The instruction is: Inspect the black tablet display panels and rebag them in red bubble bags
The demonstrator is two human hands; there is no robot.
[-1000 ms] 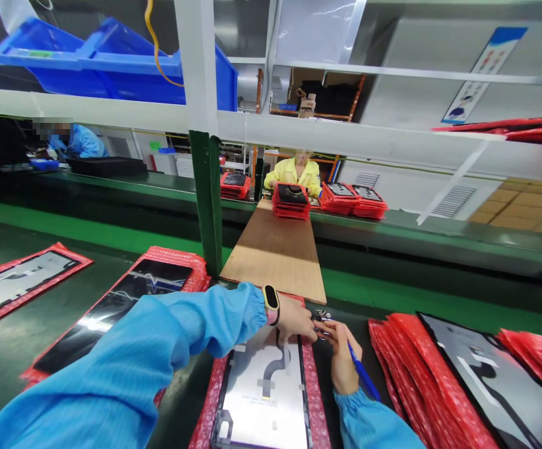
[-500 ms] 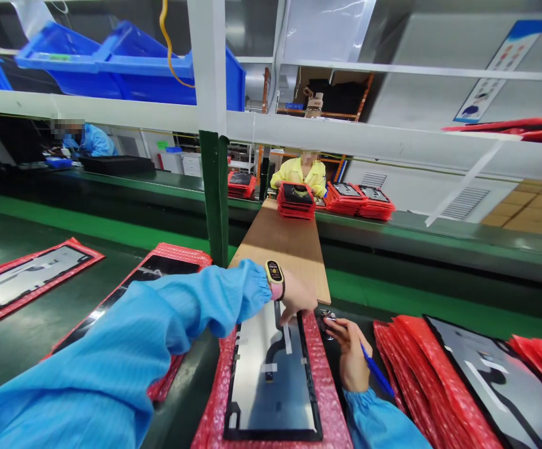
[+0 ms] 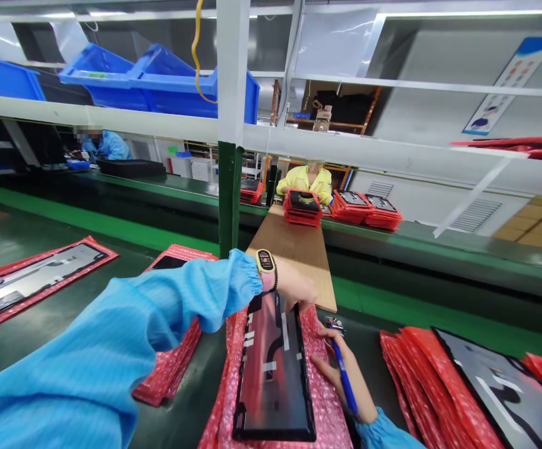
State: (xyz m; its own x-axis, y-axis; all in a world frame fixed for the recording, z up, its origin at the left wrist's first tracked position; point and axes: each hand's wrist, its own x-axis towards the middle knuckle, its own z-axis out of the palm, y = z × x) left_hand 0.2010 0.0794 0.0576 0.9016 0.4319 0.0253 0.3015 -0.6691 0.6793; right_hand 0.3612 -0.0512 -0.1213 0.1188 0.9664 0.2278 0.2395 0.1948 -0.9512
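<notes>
A flat panel with a black frame (image 3: 275, 386) lies on red bubble wrap (image 3: 329, 405) in front of me. My left hand (image 3: 296, 285), with a yellow-cased watch (image 3: 265, 260) on the wrist, reaches over the panel's far end; its fingers are bent down and closed, and what they hold, if anything, is hidden. My right hand (image 3: 338, 368) holds a blue pen (image 3: 345, 380) and rests at the right edge of the bubble wrap. Small metal parts (image 3: 335, 325) lie just beyond its fingertips.
Wrapped panels lie left (image 3: 41, 277) and stacked right (image 3: 499, 380). A wooden board (image 3: 294, 246) runs to the far bench, where a person in yellow (image 3: 305, 181) sits behind red stacks (image 3: 302, 209). A green post (image 3: 229, 199) stands ahead; blue bins (image 3: 168, 84) sit above.
My right hand has moved left and nearer, onto the bubble wrap's edge, with the pen now steeper. My left hand has stayed at the panel's far end. The whole view has shifted slightly.
</notes>
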